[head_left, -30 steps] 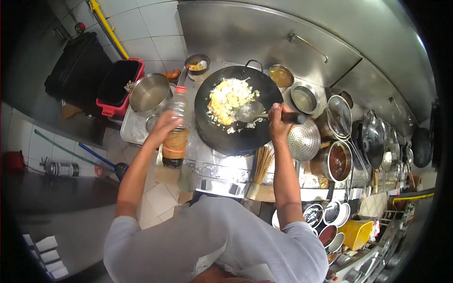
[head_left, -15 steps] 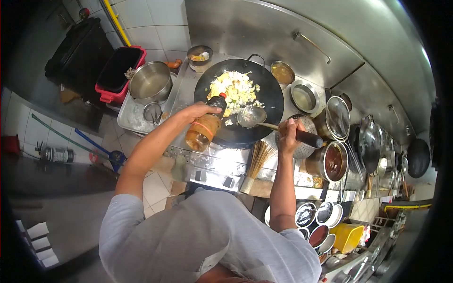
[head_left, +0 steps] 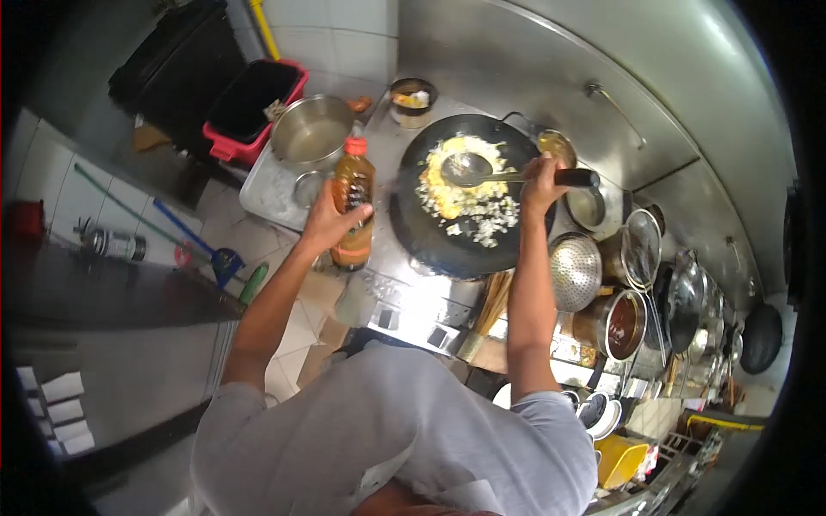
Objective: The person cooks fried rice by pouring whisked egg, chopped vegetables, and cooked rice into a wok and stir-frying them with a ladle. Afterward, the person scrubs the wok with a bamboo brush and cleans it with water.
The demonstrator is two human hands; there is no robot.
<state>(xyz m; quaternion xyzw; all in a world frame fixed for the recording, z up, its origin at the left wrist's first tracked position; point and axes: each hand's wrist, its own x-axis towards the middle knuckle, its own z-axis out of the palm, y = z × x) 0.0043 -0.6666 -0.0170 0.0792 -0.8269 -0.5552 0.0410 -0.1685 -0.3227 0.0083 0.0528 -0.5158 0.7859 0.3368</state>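
Note:
My left hand (head_left: 331,220) is closed round a bottle (head_left: 354,193) of brown liquid with a red cap, held upright left of the wok (head_left: 422,232). In my right hand (head_left: 539,182) is the dark-handled end of a ladle (head_left: 468,169), my fingers wrapped round it. The ladle's bowl rests in or just over the pale yellow and white food (head_left: 456,202), which looks like egg with rice or chopped bits. That food lies in the middle of the black wok. Behind my right hand stands a bowl of yellowish liquid (head_left: 557,148), partly hidden.
A steel pot (head_left: 310,129) stands on a tray at the left, near a red bin (head_left: 225,148). A small bowl (head_left: 413,99) sits behind the wok. To the right are a perforated strainer (head_left: 576,271) and a pot of dark red sauce (head_left: 621,327). A bamboo brush (head_left: 492,314) lies in front.
The bottle has gone from tilted at the wok's edge to upright on the left. My right hand has moved up, carrying the ladle into the back of the food. The camera view has shifted.

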